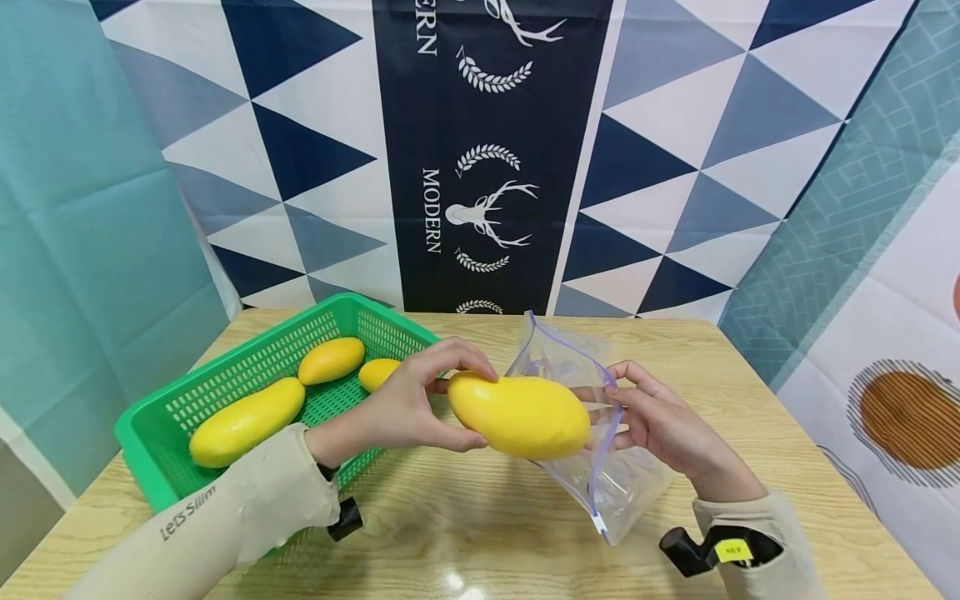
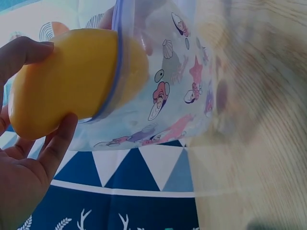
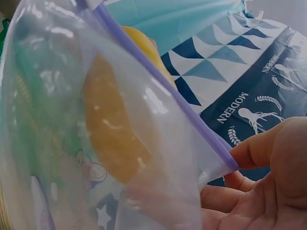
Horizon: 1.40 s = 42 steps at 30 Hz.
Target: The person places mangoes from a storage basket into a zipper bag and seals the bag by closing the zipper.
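My left hand (image 1: 423,400) grips a large yellow mango (image 1: 525,415) at its rounded end, thumb below and fingers above. The mango's other end reaches into the mouth of a clear zip bag (image 1: 637,492) with a purple zip edge; in the left wrist view the tip of the mango (image 2: 67,79) shows through the plastic. My right hand (image 1: 667,421) pinches the bag's rim, and the right wrist view shows thumb and fingers on the purple zip strip (image 3: 192,112). Printed shells and starfish decorate the bag (image 2: 168,96).
A green plastic basket (image 1: 142,454) stands at the left of the wooden table (image 1: 450,533). Inside lie a long yellow mango (image 1: 247,422), a smaller mango (image 1: 331,360) and another mango (image 1: 377,374) partly behind my left hand. A patterned cloth (image 1: 315,150) hangs behind the table.
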Tool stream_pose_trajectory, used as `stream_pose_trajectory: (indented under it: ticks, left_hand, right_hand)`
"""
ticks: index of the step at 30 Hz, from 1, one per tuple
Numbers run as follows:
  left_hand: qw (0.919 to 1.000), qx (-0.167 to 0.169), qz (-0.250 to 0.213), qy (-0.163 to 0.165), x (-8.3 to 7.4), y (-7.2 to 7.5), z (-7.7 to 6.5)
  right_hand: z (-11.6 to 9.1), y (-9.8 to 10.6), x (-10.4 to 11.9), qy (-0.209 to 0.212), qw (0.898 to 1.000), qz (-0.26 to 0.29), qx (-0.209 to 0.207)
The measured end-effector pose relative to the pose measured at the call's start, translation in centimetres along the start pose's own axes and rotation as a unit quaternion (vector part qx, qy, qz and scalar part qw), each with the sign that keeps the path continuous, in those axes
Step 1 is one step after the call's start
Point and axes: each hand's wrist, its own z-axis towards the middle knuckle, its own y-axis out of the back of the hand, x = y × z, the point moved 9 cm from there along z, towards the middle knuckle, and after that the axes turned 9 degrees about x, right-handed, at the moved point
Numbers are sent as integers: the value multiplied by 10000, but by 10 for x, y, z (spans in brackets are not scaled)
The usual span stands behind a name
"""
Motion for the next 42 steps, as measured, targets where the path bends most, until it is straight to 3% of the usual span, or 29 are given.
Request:
stream_pose_trajectory:
  ticks: [11,22,42]
  left_hand:
    - [9993,-28,324,172,5,2,-1]
    - [9958,-175,775,464,13,5,-1]
    - [9937,-97,996,496,18,-5,5]
  right_hand:
    - [1,3,-4,-219,9997,-29,-142]
    - [1,0,-2,-88,9999,-100,35]
    - [4,-4,0,-21,9999,-133,53]
